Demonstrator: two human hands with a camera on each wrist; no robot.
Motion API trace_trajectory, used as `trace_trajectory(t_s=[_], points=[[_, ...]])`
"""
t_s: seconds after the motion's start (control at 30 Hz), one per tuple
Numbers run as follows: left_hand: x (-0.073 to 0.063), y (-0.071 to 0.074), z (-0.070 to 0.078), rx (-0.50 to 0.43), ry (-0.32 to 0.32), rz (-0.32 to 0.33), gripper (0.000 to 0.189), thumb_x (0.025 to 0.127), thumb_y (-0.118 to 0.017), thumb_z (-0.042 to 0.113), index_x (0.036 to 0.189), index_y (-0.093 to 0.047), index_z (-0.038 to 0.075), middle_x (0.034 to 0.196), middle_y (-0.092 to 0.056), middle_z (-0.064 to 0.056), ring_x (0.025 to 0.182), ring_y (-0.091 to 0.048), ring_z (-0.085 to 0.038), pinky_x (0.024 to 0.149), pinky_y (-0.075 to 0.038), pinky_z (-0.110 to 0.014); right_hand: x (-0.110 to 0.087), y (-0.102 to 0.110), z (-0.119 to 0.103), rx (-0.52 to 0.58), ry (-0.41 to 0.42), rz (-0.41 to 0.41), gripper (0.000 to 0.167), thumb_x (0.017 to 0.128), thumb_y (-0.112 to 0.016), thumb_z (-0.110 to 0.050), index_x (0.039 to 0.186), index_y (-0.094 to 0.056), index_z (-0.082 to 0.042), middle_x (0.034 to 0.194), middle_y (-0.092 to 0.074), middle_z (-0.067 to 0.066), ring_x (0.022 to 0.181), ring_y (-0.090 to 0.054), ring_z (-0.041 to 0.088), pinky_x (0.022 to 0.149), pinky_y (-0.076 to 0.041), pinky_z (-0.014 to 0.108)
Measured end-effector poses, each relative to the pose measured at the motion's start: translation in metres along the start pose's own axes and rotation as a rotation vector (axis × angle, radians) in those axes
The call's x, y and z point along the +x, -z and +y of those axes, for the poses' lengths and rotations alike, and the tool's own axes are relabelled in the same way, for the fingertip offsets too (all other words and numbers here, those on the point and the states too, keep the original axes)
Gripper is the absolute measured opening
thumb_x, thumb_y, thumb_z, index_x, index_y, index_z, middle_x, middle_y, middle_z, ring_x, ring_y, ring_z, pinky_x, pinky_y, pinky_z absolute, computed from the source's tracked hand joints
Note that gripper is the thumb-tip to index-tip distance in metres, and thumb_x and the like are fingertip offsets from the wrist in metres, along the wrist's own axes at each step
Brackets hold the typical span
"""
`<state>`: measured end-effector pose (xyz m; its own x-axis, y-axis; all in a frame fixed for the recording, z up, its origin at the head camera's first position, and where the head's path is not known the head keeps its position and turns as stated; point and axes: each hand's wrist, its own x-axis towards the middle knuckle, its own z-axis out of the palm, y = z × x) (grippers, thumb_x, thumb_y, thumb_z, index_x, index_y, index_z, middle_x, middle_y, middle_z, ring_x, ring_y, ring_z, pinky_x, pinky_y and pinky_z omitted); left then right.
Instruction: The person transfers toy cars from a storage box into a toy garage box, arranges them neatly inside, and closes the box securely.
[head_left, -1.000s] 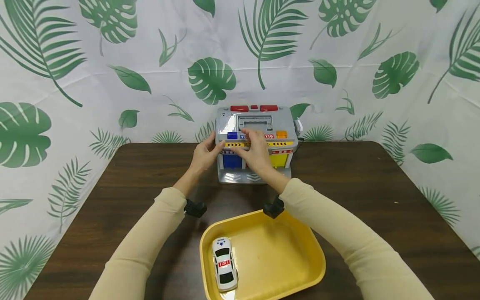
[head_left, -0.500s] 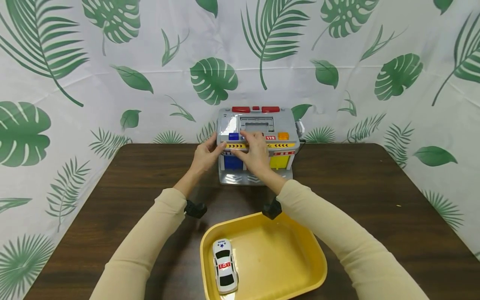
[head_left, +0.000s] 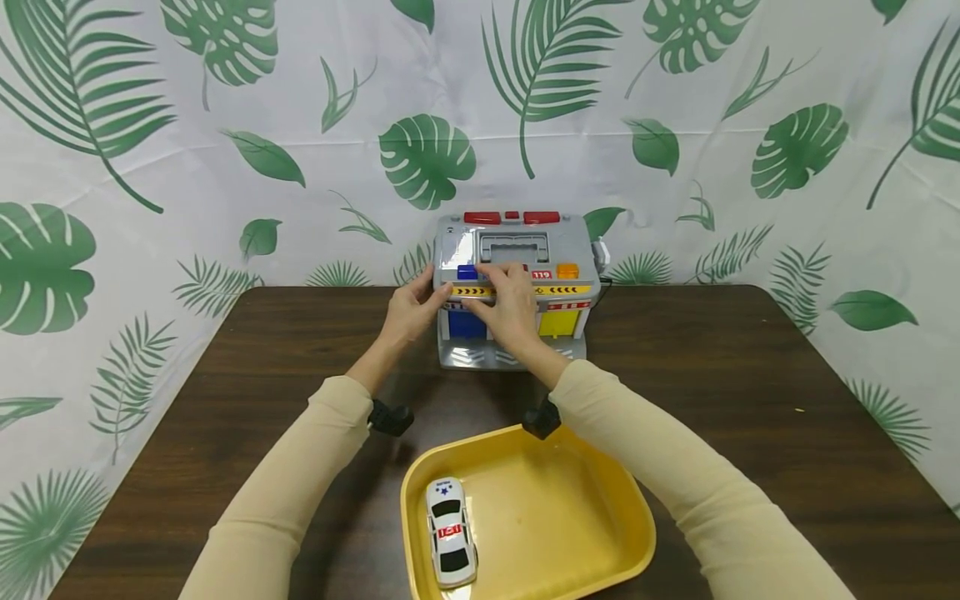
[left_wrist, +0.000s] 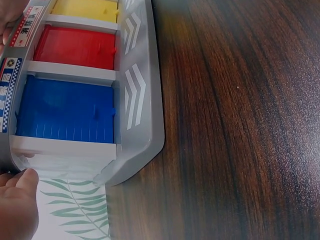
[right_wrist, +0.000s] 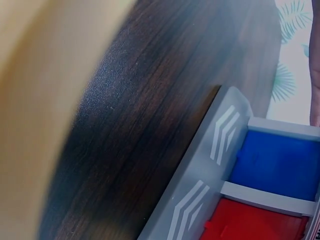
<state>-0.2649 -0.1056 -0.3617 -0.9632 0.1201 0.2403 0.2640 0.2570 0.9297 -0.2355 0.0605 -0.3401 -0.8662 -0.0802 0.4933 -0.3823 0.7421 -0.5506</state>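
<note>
A grey toy garage (head_left: 453, 242) stands at the back of the table, with blue (left_wrist: 67, 110), red (left_wrist: 75, 47) and yellow (head_left: 559, 322) doors shut in the left wrist view. My left hand (head_left: 408, 312) grips its left front corner, thumb at the front edge. My right hand (head_left: 513, 308) holds the roof's front edge, thumb below the yellow arrow strip (head_left: 566, 290) and index fingertip beside the blue roof button (head_left: 467, 272). That hand covers the strip's middle and the red door in the head view. An orange button (head_left: 567, 271) sits further right.
A yellow tray (head_left: 525, 492) lies near the front of the table, below my forearms. Inside it, along the left side, is a white toy police car (head_left: 452, 533). A leaf-patterned cloth (head_left: 322, 183) hangs behind the dark wooden table (head_left: 697, 367).
My right index fingertip has shifted slightly left toward the blue button. The left hand keeps its place at the corner. Tray and car stay put, apart from a small shift of the view.
</note>
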Motion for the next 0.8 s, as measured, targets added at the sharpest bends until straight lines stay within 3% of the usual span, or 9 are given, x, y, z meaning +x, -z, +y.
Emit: trace_trajectory(t_s=[0.53,0.8], points=[[0.0017,0.0018,0.0007,0.034,0.003,-0.013,0.063,0.093,-0.06,0.025,0.144,-0.032,0.001,0.145,-0.038,-0.015,0.13,-0.043,-0.025,0.106,-0.039,-0.034,-0.0001,-0.006,-0.001,-0.054,0.015,0.065,0.045,0.079,-0.077,-0.026,0.119,-0.063,-0.011,0.106,-0.052,0.009,0.095,-0.045,0.025,0.081,-0.038,0.037],[0.002,0.0022,0.001,0.038,-0.005,-0.013,0.062,0.093,-0.06,0.025,0.143,-0.032,0.0,0.144,-0.039,-0.016,0.13,-0.044,-0.026,0.105,-0.04,-0.034,0.0007,-0.0051,-0.0015,-0.042,0.008,0.051,0.043,0.079,-0.077,-0.027,0.117,-0.064,-0.011,0.105,-0.051,0.008,0.096,-0.045,0.024,0.081,-0.038,0.036]])
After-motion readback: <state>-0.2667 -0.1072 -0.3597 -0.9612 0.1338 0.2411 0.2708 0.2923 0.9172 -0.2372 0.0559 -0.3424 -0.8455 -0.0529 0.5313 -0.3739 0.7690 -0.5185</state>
